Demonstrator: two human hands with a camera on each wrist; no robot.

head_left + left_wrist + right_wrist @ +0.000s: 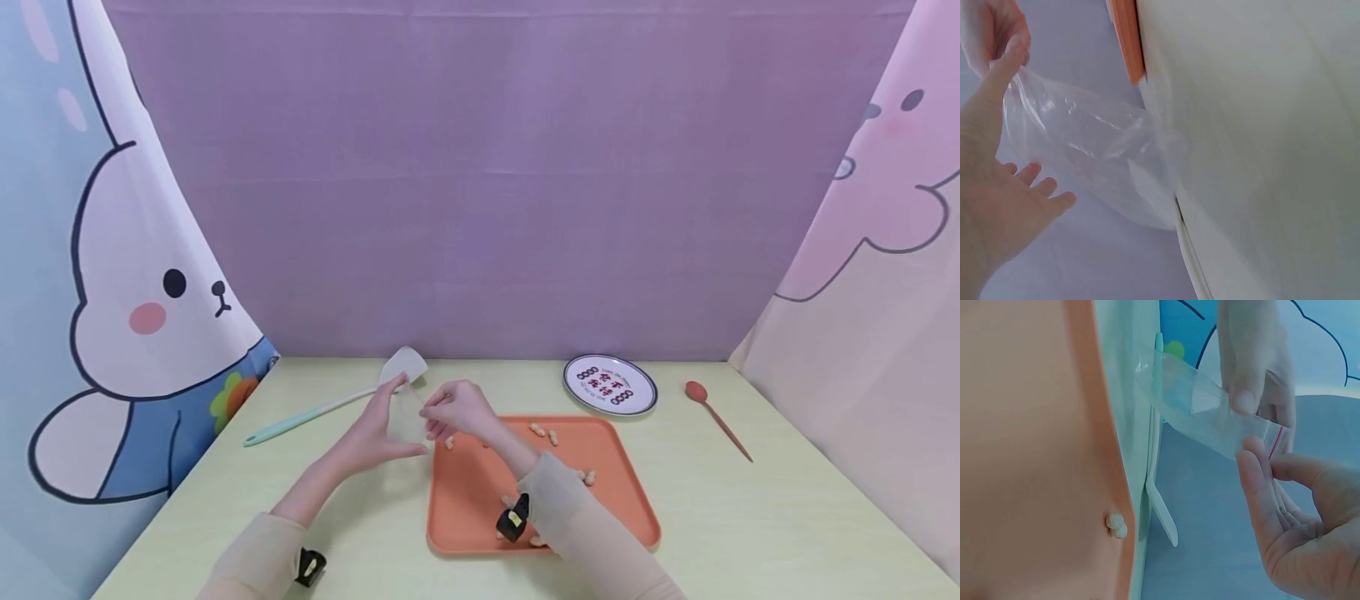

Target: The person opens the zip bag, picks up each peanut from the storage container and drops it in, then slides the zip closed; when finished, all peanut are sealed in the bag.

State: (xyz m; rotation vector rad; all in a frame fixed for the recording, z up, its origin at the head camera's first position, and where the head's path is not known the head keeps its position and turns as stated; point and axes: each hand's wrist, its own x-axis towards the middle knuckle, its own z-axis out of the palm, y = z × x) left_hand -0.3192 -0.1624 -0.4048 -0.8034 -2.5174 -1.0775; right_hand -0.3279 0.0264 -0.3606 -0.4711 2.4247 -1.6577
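A clear plastic zip bag [406,417] with a red line along its mouth hangs between both hands, over the left edge of the tray. My right hand [465,410] pinches the bag's mouth between thumb and fingers, plainest in the right wrist view. Around the bag's other side, my left hand [375,437] stands with spread, fairly straight fingers; its thumb lies against the bag near the mouth in the left wrist view. Under my right forearm is an orange tray [465,525] with several peanuts [537,430] scattered on it. Part of the tray is hidden by that sleeve.
Behind my left hand lies a spatula [322,408] with a pale green handle and white head. A white plate [611,404] with red lettering sits at the back right. Further right lies a reddish-brown spoon [716,417]. A purple curtain [510,208] hangs behind the table.
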